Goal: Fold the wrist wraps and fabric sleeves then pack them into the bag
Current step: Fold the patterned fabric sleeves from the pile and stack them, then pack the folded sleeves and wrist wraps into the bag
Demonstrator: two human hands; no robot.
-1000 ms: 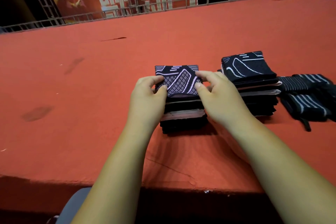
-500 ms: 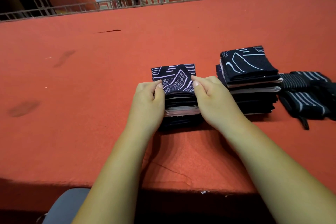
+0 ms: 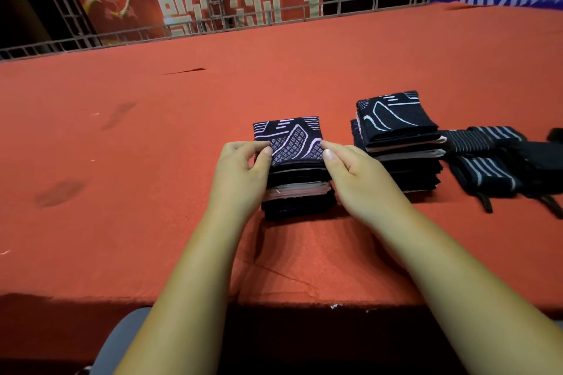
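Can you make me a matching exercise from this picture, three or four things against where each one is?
Things:
1. near stack of folded sleeves
2. second stack of folded sleeves
3. striped wrist wraps
4. red banner

Places:
A. far right on the red cloth
B. behind the railing at the back
C. between the left hand and right hand
D. just right of the right hand

Pairs: 1-C, 2-D, 3-A, 4-B

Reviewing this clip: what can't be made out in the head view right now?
- Bag: not in view, so nothing shows where it is.
- Near stack: its sides are covered by the left hand and right hand.
- Wrist wraps: cut off by the right edge, dark and blurred, so no count.
- Far stack: layer count unclear.
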